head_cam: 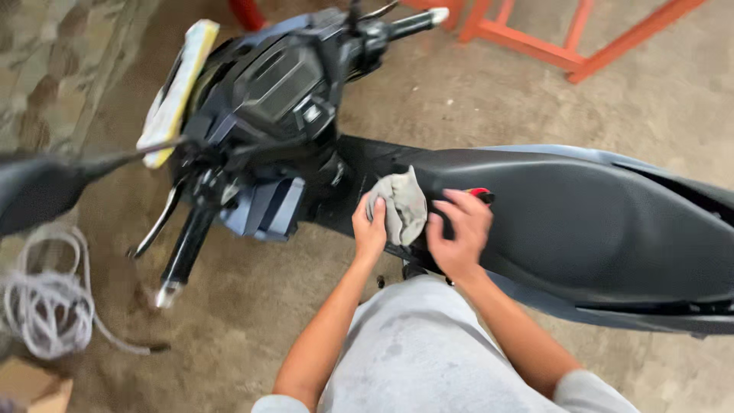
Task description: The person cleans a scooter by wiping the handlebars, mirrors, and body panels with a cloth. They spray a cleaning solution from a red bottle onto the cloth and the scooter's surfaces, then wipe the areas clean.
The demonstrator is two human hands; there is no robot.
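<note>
A dark scooter stands below me, its black seat stretching to the right and its dashboard and handlebars to the left. My left hand grips a crumpled grey rag at the seat's front tip. My right hand rests on the seat's front edge just right of the rag, fingers curled over it. A small red-tipped object shows beyond my right fingers. I cannot tell whether the right hand holds it.
A near handlebar grip with brake lever juts toward me at left. A coil of white rope lies on the concrete floor. An orange metal frame stands at the back right. A cardboard box corner is bottom left.
</note>
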